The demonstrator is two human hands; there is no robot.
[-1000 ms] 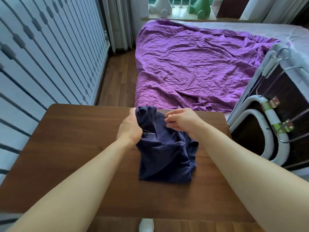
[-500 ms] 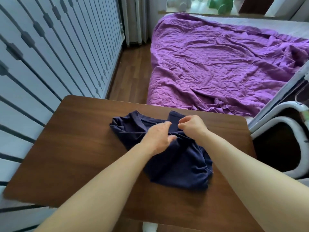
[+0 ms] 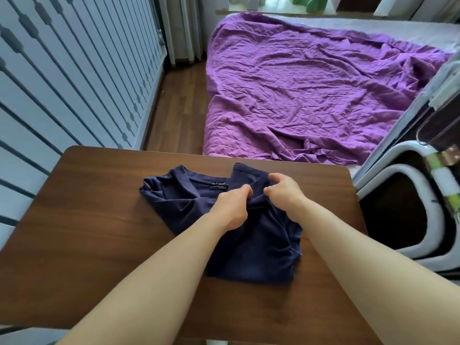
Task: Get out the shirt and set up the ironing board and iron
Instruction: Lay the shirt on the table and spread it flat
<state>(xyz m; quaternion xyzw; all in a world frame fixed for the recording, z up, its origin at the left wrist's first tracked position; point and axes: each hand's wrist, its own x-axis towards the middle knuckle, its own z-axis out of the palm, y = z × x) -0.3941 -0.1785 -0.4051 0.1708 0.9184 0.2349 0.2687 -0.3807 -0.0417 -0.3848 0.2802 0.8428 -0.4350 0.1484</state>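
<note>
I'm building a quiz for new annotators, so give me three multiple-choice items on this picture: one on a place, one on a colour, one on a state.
1. Where does the shirt lie?
A. in a laundry basket
B. on the brown table
C. over a chair back

2. What colour is the shirt?
A. navy
B. white
C. red

3. What are the left hand and right hand doing?
A. lying flat on the table, off the shirt
B. holding an iron
C. both pinching the shirt's fabric near the collar

Answers: 1 B, the cloth rests on the tabletop; 2 A, it is dark blue throughout; 3 C, the fingers of both hands curl onto folds of cloth beside the collar.
</note>
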